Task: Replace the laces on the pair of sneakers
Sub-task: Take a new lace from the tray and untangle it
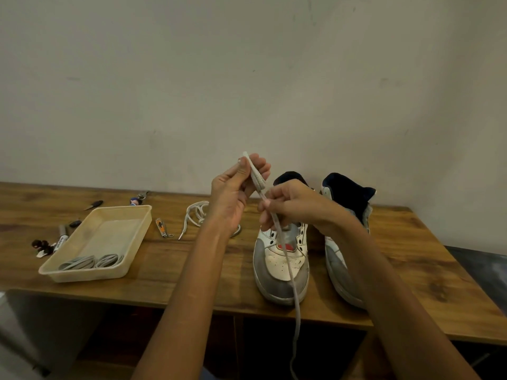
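Sneakers in white and grey leather [281, 259] are standing unlaced at 3 o'clock on the wooden table [170, 270]; a pale flat lace [285, 250] is being folded, bundled in the pinching left hand [233, 193] and drawn through the closed right hand [290, 204]. Relacing is judged not yet begun; coiled grey laces [90, 261] are waiting in the cream plastic tray [131, 215] at 9 o'clock

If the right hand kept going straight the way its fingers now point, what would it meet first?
The right hand points leftward along the lace toward the left hand, so it would likely meet that hand's fingers first, though depth between them is unclear.
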Tool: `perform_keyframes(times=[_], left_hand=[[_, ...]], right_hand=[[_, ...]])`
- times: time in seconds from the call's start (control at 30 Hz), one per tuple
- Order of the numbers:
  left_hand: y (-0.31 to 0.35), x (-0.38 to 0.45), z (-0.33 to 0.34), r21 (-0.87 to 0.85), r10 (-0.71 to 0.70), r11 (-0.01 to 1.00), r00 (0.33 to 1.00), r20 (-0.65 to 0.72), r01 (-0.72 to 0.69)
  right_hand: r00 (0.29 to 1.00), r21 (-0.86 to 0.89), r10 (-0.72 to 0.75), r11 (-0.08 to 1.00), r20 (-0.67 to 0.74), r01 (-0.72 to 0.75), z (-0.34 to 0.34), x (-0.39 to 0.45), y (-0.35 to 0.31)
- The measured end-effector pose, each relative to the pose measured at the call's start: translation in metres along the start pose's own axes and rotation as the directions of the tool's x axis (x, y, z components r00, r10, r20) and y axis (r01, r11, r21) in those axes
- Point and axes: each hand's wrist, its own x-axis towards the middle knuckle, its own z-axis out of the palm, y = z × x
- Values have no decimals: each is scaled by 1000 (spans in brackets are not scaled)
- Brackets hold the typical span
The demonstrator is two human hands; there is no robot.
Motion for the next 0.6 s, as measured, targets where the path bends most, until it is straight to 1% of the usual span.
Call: perform_keyframes(times=[0.07, 0.1, 0.17, 0.23, 0.27, 0.3, 0.37, 0.47, 0.53, 0.6], left_hand=[[-2, -1, 0, 75, 37, 997, 999, -7, -37], [-3, 0, 0, 124, 58, 991, 998, 3, -58], [-5, 1, -3, 284, 109, 951, 993, 54, -120], [-8, 1, -7, 476, 117, 862, 982, 146, -173], [-10, 1, -8, 533, 80, 827, 976, 202, -178], [-11, -1, -7, 557, 26, 814, 968, 250, -165], [-13, -4, -3, 559, -86, 822, 946, 311, -109], [-11, -6, 3, 563, -174, 825, 924, 340, -52], [-9, -7, 3, 610, -236, 792, 903, 360, -36], [-9, -11, 2, 653, -353, 757, 852, 387, 16]], right_hand=[[996, 58, 27, 998, 83, -31, -7, -7, -4], [995, 126, 26, 991, 92, -37, -10, -9, -5], [998, 262, 25, 964, 50, -38, -16, -14, -8], [1000, 337, 18, 941, -21, -10, -21, -16, -10], [998, 366, 12, 930, -59, 11, -23, -17, -11], [995, 390, 13, 920, -98, 26, -25, -18, -12], [985, 415, 36, 909, -167, 37, -29, -18, -13], [967, 456, 86, 889, -242, 35, -31, -17, -11], [958, 501, 104, 864, -267, 45, -33, -17, -9], [942, 555, 115, 827, -315, 84, -38, -19, -9]])
